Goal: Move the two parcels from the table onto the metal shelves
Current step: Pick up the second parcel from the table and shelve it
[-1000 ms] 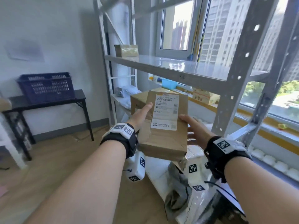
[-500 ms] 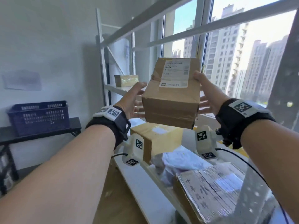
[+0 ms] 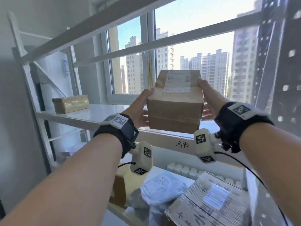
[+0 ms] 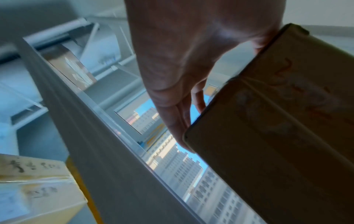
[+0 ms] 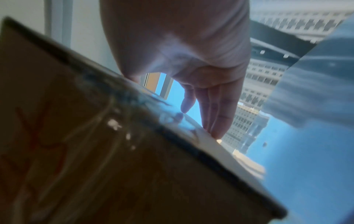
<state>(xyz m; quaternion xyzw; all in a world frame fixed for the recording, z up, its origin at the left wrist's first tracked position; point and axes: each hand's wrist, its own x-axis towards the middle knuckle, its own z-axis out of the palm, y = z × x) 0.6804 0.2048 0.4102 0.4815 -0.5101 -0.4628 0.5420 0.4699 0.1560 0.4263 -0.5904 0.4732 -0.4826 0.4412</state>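
A brown cardboard parcel (image 3: 175,111) with a white shipping label on top hangs in the air between my two hands, just above the front edge of the white metal shelf (image 3: 91,115). My left hand (image 3: 141,108) presses its left side with straight fingers and its thumb lies over the top edge. On the other side my right hand (image 3: 210,98) does the same. The left wrist view shows the left hand (image 4: 182,60) flat against the parcel (image 4: 287,121). The right wrist view shows the right hand (image 5: 201,60) along the parcel (image 5: 95,151). A second taped parcel (image 3: 70,103) rests on the shelf at the far left.
The shelf below holds a brown box (image 3: 123,185), a white mail bag (image 3: 162,188) and a large taped box (image 3: 208,201). A perforated upright post (image 3: 276,62) stands at the right. A higher shelf beam (image 3: 97,26) crosses overhead. A window lies behind the shelves.
Both hands have lifted the parcel from below the shelf up to just above its front edge and carried it forward. The second parcel has not moved.
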